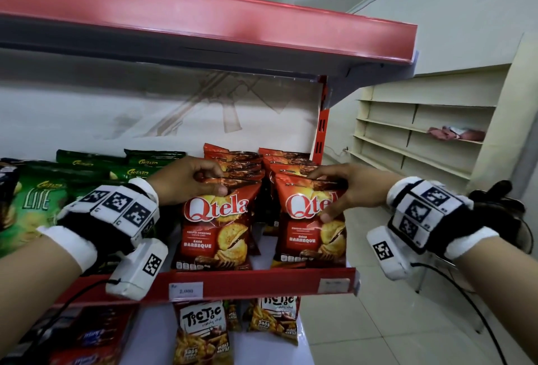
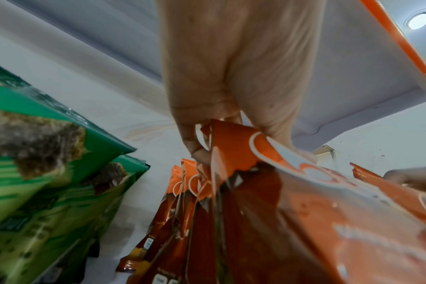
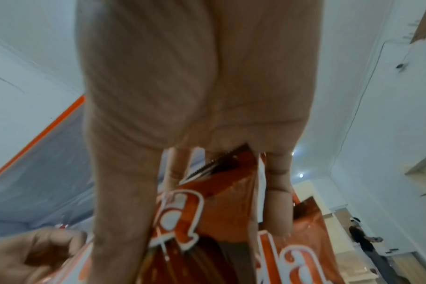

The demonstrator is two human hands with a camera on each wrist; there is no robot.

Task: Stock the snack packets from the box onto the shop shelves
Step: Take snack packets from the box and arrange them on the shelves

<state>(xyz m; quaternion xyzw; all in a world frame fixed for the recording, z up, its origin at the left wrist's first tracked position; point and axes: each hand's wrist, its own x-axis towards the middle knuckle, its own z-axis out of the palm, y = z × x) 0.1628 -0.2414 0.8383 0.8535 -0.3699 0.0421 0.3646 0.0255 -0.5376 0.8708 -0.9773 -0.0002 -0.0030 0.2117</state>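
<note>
Two rows of red Qtela barbecue packets stand upright on the red-edged shelf (image 1: 262,280). My left hand (image 1: 201,181) pinches the top edge of the front packet of the left row (image 1: 218,228), thumb in front and fingers behind; the left wrist view shows that packet (image 2: 304,221) under the hand (image 2: 221,123). My right hand (image 1: 334,190) grips the top of the front packet of the right row (image 1: 305,233), thumb on its face. In the right wrist view the fingers (image 3: 279,192) straddle the packet's serrated top (image 3: 226,184). No box is in view.
Green Chitato packets (image 1: 37,198) fill the shelf to the left. TicTic packets (image 1: 203,332) stand on the shelf below. The red upper shelf (image 1: 203,24) overhangs close above. Cream shelving (image 1: 422,131) lines the wall to the right. A person (image 3: 365,244) stands far off.
</note>
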